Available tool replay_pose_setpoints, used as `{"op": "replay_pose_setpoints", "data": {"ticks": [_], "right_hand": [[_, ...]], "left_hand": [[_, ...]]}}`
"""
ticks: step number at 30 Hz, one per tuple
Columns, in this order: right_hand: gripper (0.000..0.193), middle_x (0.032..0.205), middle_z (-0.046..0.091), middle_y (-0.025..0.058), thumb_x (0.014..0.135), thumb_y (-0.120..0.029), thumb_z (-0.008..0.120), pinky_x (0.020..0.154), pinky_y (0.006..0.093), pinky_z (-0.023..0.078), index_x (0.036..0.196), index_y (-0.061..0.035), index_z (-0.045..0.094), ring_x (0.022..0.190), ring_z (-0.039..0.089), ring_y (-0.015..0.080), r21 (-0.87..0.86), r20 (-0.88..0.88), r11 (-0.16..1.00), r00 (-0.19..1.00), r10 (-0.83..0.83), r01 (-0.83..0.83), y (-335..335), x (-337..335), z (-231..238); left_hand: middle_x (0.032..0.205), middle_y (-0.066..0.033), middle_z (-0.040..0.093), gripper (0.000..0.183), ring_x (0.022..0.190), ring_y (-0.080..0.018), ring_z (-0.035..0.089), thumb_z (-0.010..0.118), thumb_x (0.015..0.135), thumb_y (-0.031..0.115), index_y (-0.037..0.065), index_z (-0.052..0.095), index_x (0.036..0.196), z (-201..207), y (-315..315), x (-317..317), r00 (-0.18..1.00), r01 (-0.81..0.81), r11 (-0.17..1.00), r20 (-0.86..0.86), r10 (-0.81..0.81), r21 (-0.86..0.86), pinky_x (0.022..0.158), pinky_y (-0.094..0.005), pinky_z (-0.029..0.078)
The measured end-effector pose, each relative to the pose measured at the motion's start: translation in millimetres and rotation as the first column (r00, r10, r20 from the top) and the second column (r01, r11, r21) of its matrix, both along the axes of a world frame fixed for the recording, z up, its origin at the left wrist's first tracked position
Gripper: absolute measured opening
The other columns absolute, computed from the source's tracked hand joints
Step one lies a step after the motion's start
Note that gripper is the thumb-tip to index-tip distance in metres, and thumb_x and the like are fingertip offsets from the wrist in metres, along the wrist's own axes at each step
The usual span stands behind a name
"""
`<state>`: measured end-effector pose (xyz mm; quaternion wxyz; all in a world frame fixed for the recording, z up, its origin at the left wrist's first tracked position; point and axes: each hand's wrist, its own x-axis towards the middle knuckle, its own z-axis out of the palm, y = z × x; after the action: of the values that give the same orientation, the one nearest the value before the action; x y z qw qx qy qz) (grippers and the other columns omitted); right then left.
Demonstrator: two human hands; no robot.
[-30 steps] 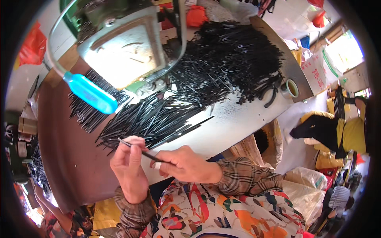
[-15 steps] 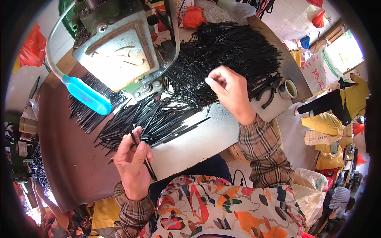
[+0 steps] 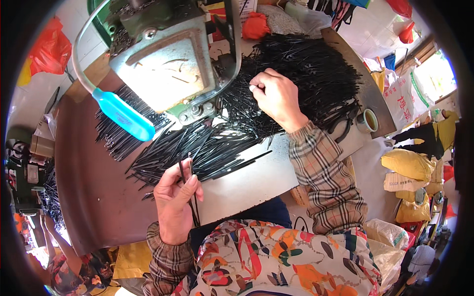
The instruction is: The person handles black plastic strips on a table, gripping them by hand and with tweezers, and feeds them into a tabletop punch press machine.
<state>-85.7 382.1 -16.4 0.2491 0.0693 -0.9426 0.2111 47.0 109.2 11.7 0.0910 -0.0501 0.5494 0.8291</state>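
Observation:
My left hand (image 3: 177, 200) is closed on a few thin black strips (image 3: 183, 175), pinched between thumb and fingers and pointing up toward the machine. Beyond it, a loose heap of black strips (image 3: 202, 148) lies on the pale tabletop. My right hand (image 3: 279, 98) is over the lower left part of a large tangled pile of thin black pieces (image 3: 311, 69). Its fingers are curled together, with something white on one fingertip; whether a piece is between them I cannot make out.
A green machine with a metal plate (image 3: 168, 74) rises at the far left, with a blue lamp (image 3: 123, 114) beside it. Black-handled pliers (image 3: 341, 129) and a small cup (image 3: 367, 121) stand right of the pile. Another person (image 3: 69, 261) is at the lower left.
The view has shifted a little. My right hand has drawn its fingers closer together over the pile. The strips in my left hand stand more upright and spread slightly apart.

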Motion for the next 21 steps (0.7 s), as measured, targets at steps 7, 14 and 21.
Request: {"op": "replay_pose_setpoints", "data": {"ticks": [7, 14, 21], "right_hand": [[0.005, 0.093, 0.072, 0.0069, 0.091, -0.003, 0.068, 0.077, 0.0253, 0.053, 0.094, 0.0008, 0.068, 0.085, 0.066, 0.0124, -0.637, -0.347, 0.720, 0.936, 0.053, -0.276, -2, 10, 17], [0.014, 0.075, 0.057, 0.0027, 0.103, -0.014, 0.052, 0.055, 0.0238, 0.045, 0.109, -0.0015, 0.052, 0.063, 0.052, 0.0077, -0.852, 0.166, 0.523, 0.933, 0.319, -0.027, -46, 49, 28], [0.011, 0.079, 0.063, 0.0141, 0.097, -0.005, 0.054, 0.063, 0.0301, 0.049, 0.107, -0.0023, 0.058, 0.066, 0.060, 0.0160, -0.664, 0.126, 0.702, 0.887, 0.445, -0.257, -90, 55, 8]], "left_hand": [[0.101, -0.0083, 0.062, 0.035, 0.076, -0.0168, 0.065, 0.064, 0.091, 0.000, -0.006, 0.058, 0.125, 3, -8, -11, 0.990, 0.139, 0.986, 0.014, -0.138, -0.097, 0.067, -0.0284, 0.054], [0.091, -0.0103, 0.063, 0.039, 0.075, -0.0177, 0.068, 0.062, 0.090, 0.001, -0.009, 0.054, 0.126, 12, 2, -53, 0.980, 0.188, 0.980, 0.080, -0.183, -0.064, 0.069, -0.0269, 0.057], [0.082, -0.0052, 0.061, 0.040, 0.068, -0.0127, 0.063, 0.064, 0.090, 0.001, -0.006, 0.054, 0.128, -13, 8, -72, 0.991, 0.128, 0.992, -0.023, -0.129, -0.014, 0.059, -0.0223, 0.051]]}}
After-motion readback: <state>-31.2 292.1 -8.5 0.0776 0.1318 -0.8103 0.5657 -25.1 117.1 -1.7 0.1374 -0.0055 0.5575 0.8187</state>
